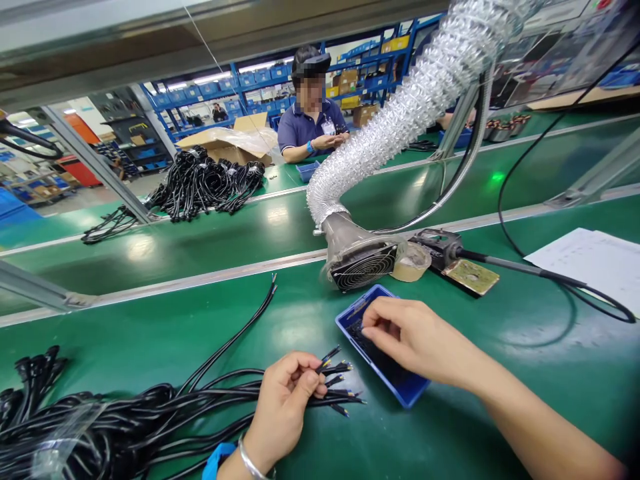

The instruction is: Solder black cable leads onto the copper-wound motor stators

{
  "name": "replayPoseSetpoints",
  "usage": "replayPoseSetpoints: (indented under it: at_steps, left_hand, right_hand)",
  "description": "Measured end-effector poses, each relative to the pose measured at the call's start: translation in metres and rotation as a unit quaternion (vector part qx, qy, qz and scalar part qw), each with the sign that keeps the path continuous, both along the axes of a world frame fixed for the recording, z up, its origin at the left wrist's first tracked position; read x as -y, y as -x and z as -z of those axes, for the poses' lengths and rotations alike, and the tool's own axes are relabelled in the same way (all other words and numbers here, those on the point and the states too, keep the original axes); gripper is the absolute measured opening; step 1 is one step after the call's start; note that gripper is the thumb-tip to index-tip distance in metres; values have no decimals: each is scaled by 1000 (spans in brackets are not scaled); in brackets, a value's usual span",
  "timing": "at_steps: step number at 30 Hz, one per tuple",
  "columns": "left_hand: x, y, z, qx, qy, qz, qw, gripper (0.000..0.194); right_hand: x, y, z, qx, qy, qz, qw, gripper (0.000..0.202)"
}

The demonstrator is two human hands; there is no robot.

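Low in the middle of the head view, my left hand pinches a black cable near its stripped end. More cable ends with blue and yellow wires fan out beneath and beside its fingers. Their cables run left into a large black bundle partly wrapped in clear plastic. My right hand is over a blue bin of small dark parts, its thumb and fingertips drawn together above them. Whatever lies between those fingertips is too small to make out.
Behind the bin stand a fan hood on a silver duct, a tape roll and a soldering iron stand with a sponge. White papers lie right. Across the bench sits a person, near a cable pile.
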State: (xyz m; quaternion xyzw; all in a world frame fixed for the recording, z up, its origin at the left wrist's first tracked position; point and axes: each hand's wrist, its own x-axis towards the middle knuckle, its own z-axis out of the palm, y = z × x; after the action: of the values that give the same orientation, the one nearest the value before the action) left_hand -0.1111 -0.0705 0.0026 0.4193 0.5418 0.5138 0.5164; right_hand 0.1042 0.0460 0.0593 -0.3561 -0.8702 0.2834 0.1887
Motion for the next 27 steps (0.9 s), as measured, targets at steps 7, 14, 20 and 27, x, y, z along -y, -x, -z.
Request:
replayPoseSetpoints:
  at_steps: [7,14,20,27]
  left_hand:
    - [2,1,0,-46,-18,31,998,30]
    - [2,2,3,-51,-21,36,998,25]
    - [3,2,2,-68,-40,51,996,24]
    - [3,1,2,-23,-22,70,997,23]
  right_hand:
    - [34,26,0,-196,38,-95,975,12]
    - [30,24,3,-184,30,-91,978,12]
    - [30,26,3,-176,57,-90,979,12]
    - [36,37,15,-165,55,-139,975,26]
